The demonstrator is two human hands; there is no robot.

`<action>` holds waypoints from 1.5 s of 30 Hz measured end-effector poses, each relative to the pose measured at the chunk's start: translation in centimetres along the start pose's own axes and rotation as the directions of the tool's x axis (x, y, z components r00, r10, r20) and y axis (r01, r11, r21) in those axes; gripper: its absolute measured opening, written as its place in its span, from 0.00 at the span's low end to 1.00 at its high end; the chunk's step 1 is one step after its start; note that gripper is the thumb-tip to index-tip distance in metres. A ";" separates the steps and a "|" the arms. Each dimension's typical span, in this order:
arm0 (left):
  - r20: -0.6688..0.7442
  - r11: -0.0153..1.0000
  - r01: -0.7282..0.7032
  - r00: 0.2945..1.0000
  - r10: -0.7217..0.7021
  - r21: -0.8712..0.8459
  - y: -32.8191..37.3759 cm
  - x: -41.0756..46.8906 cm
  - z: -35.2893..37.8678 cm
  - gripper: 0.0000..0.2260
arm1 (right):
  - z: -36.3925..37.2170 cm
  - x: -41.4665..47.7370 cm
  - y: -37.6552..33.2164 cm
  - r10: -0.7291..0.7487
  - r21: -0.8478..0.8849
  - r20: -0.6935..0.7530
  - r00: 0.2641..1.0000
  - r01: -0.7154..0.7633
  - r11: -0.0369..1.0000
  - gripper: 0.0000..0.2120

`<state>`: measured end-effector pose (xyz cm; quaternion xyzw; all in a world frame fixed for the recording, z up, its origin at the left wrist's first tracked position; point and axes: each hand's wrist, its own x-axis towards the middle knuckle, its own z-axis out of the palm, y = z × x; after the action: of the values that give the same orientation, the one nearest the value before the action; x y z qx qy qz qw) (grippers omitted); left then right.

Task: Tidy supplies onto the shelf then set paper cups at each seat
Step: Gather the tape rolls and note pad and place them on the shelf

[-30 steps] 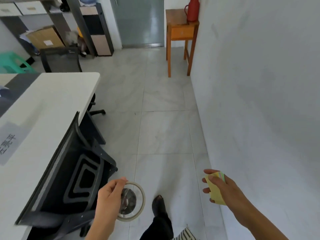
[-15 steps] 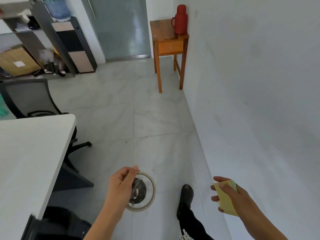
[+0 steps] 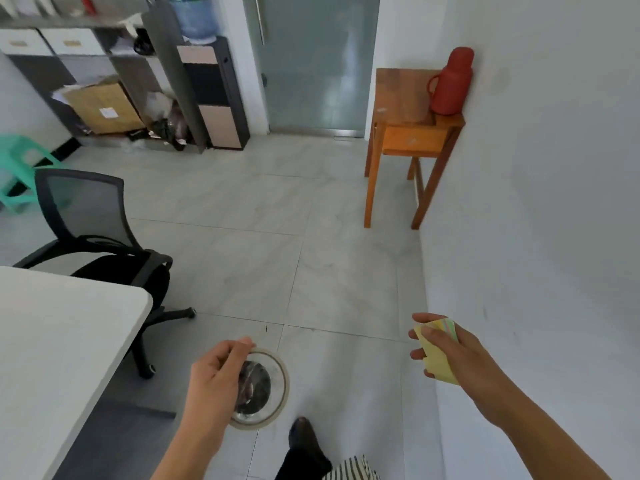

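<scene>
Far left stands one green plastic stool (image 3: 20, 174). Near it are one big white table (image 3: 52, 341) and one black mesh office chair (image 3: 93, 220). At the back is one tall grey shelf (image 3: 114, 74) with one brown cardboard box (image 3: 104, 105) at the bottom.

Low in the middle, the left hand (image 3: 214, 379) has its fingers curled. It pinches one round roll of clear sticky tape (image 3: 277, 403) by the top edge, and the roll hangs over the grey floor tiles. One black shoe (image 3: 304, 438) shows just below it.

To the right, one small wooden side table (image 3: 408, 133) stands by the wall, with one red flask (image 3: 450, 81) on top.

The right hand (image 3: 460, 355) grips one pad of yellow paper notes (image 3: 436, 362), thumb on the front and fingers behind.

Half a second ago the shelf, chair and wooden table looked farther off. Now they are nearer. Both hands hold the same things as before, still well away from the shelf.
</scene>
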<state>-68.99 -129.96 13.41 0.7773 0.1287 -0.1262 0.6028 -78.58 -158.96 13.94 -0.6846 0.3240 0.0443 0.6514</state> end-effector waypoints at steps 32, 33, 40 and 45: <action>-0.242 0.993 0.014 0.969 -0.043 -0.121 25.8 67.5 0.6 0.13 | 24.5 65.0 -36.4 0.081 -0.127 0.203 0.976 -0.056 0.990 0.08; -0.276 0.991 0.018 0.960 -0.053 -0.130 26.4 69.2 -0.1 0.13 | 26.2 67.3 -38.4 0.069 -0.167 0.246 0.967 -0.028 0.986 0.08; -0.439 0.970 0.095 0.879 -0.188 -0.226 26.4 79.5 -6.3 0.12 | 40.9 79.5 -50.5 -0.031 -0.313 0.517 0.855 0.223 0.923 0.07; -0.462 0.950 0.117 0.852 -0.247 -0.291 27.1 89.9 -13.0 0.12 | 52.4 85.5 -53.3 -0.006 -0.309 0.554 0.833 0.212 0.927 0.07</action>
<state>25.16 -119.61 9.48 0.6848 0.3665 0.0366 0.6288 34.27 -146.88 11.02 -0.7682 0.0722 0.2566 0.5820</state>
